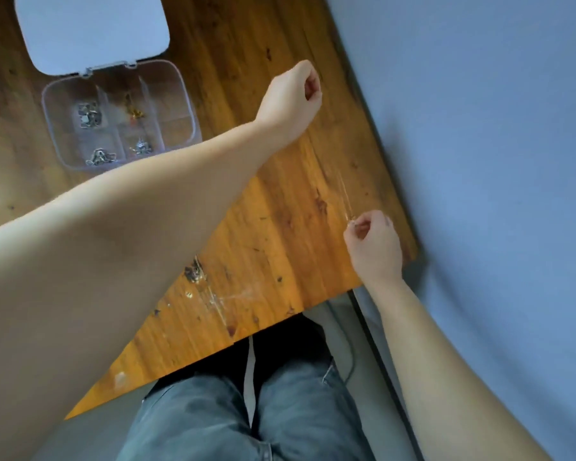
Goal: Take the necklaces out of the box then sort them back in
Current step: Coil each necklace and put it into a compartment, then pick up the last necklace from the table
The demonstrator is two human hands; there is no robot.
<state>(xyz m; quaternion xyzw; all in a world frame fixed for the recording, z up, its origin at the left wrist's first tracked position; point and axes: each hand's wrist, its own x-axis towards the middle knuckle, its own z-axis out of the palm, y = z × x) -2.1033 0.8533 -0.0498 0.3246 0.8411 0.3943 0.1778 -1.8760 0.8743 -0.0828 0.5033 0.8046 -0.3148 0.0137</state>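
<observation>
Chain (341, 191), thin and faint, runs taut over the desk (280, 211) right of the box (120, 114), left hand (293, 98) pinching its far end, right hand (371, 241) its near end. Left hand is closer to the box's compartments.

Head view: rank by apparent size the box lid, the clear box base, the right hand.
1. box lid, partly cut off at the frame's top.
2. clear box base.
3. right hand, nearer the camera, so true size is unsure.
</observation>
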